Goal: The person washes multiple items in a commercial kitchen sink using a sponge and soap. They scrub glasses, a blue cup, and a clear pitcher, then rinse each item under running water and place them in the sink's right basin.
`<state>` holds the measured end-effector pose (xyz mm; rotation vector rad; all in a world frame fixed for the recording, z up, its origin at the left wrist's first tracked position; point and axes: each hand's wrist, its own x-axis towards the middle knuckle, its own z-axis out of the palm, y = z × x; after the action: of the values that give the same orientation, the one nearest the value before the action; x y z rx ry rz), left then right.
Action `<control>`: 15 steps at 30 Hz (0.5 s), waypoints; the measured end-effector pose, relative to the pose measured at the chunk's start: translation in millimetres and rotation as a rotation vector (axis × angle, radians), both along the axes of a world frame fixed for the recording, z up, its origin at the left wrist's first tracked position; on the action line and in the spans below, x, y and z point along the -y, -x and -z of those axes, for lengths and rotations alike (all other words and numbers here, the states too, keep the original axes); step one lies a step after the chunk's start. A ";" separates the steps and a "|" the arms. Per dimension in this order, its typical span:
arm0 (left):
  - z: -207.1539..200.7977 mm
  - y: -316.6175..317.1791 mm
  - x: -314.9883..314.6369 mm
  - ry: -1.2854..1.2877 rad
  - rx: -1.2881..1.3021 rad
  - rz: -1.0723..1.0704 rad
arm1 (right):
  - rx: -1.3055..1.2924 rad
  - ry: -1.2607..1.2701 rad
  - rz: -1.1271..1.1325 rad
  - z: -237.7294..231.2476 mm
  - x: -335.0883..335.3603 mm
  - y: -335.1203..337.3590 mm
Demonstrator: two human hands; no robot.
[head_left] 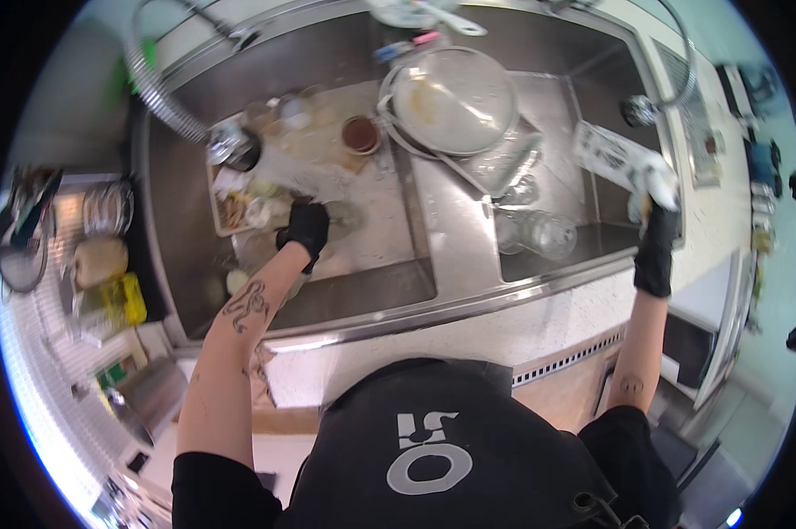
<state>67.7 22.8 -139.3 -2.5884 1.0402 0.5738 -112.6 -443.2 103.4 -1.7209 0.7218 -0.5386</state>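
Note:
My left hand [307, 227], in a black glove, is down in the left basin with its fingers curled around a clear glass vessel [343, 217]. Water streams toward it from the left spray head [233, 147]. My right hand [656, 238], also gloved in black, is at the right basin's right edge. It grips the near end of a long white packet with dark print [610, 157], crumpled where I hold it; its exact kind is unclear. Left of my left hand is a tray of food scraps [232, 212], and beyond it a cup of brown liquid [361, 135].
A round lid or pan [455, 99] lies over a metal tray [508, 167] across the divider. Clear jars [548, 234] lie in the right basin. A second spray head [638, 111] hangs at the right. The steel sink rim [371, 319] runs along the front.

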 end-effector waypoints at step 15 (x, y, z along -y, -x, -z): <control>34.8 7.4 -13.3 0.129 -0.111 -0.136 | -0.633 0.470 -0.157 219.8 69.6 -65.7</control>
<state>60.3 36.1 -174.1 -2.7851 0.9686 0.7122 -46.9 -512.8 -116.5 -2.4093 0.9351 -0.0337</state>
